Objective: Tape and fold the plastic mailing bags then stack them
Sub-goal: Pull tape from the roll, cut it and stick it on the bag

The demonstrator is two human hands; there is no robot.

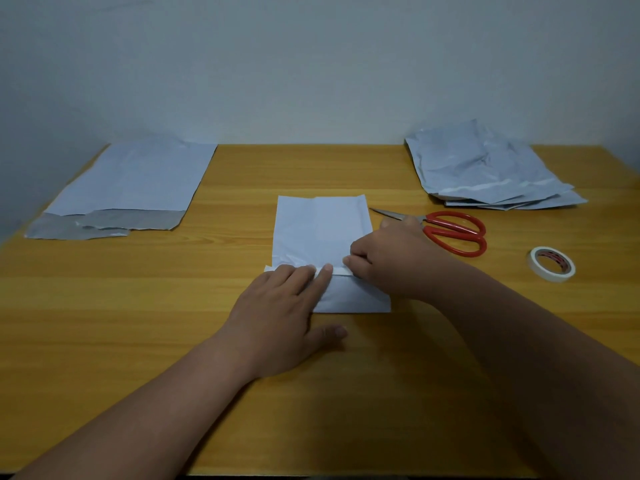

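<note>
**Mid-task: one bag being sealed, piles on both sides**

A bag (pixel 323 233) lay at the table's (pixel 138 306) centre, partly folded. Left hand (pixel 280 313) pressed flat, fingers straight, on its near half at the flap. Right hand (pixel 384 258) pinched the flap strip beside it. Flat pile (pixel 131 185) far left; crumpled pile (pixel 485 168) far right. Which pile was finished I could not tell. Scissors (pixel 450 232) and tape roll (pixel 551 264) lay idle right.

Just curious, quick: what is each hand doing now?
Left hand: open, pressing flat on the folded white plastic mailing bag.
Right hand: fingers curled, pinching that bag's fold.
</note>
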